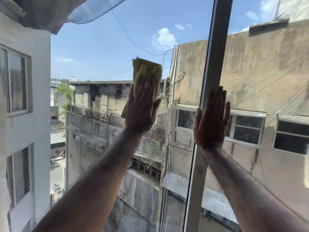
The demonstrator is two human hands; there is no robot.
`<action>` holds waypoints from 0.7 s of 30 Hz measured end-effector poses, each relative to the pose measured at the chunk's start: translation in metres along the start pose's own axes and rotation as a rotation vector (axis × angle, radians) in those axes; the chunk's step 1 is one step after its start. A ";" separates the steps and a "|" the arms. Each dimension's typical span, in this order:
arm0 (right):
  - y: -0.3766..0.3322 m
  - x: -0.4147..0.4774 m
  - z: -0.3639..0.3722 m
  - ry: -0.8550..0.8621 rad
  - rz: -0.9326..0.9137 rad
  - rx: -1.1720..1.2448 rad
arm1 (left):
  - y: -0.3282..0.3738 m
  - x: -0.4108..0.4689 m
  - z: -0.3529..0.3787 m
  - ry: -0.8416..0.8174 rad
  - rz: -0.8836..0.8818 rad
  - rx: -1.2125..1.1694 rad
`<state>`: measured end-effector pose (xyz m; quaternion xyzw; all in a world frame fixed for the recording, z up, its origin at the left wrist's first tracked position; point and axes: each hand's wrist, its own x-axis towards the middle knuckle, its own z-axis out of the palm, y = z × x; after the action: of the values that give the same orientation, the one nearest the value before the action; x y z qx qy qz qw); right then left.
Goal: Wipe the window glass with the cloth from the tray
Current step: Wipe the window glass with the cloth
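A folded yellow cloth (147, 69) is pressed flat against the window glass (100, 52) at mid-height, right of centre of the left pane. My left hand (142, 108) lies flat on the cloth with fingers straight and pointing up, covering its lower half. My right hand (211, 121) is flat and spread, resting against the grey vertical window frame (215, 47) and the right pane beside it, holding nothing. The tray is not in view.
The frame bar runs from top right down to the bottom centre, splitting the glass into two panes. Beyond the glass stand a white building (25, 114) at left, weathered concrete buildings (267, 72) at centre and right, and blue sky.
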<state>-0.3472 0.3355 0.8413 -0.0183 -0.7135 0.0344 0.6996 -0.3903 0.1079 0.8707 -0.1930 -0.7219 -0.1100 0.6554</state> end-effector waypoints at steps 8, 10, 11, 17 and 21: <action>-0.001 0.001 -0.002 -0.029 0.011 -0.003 | 0.004 -0.048 -0.011 -0.040 0.087 0.014; 0.000 0.000 -0.002 -0.033 0.016 -0.005 | -0.001 -0.038 -0.021 0.013 0.127 -0.003; 0.000 0.000 -0.002 -0.035 0.016 -0.003 | -0.004 -0.030 -0.027 0.035 0.133 0.001; -0.002 0.002 -0.006 -0.064 0.021 -0.008 | -0.008 0.021 -0.053 -0.076 -0.025 -0.040; -0.002 0.002 -0.007 -0.064 0.008 0.016 | -0.009 0.036 -0.066 -0.216 -0.055 0.028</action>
<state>-0.3407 0.3342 0.8434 -0.0144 -0.7350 0.0433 0.6765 -0.3370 0.0777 0.9148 -0.1747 -0.7948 -0.0962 0.5732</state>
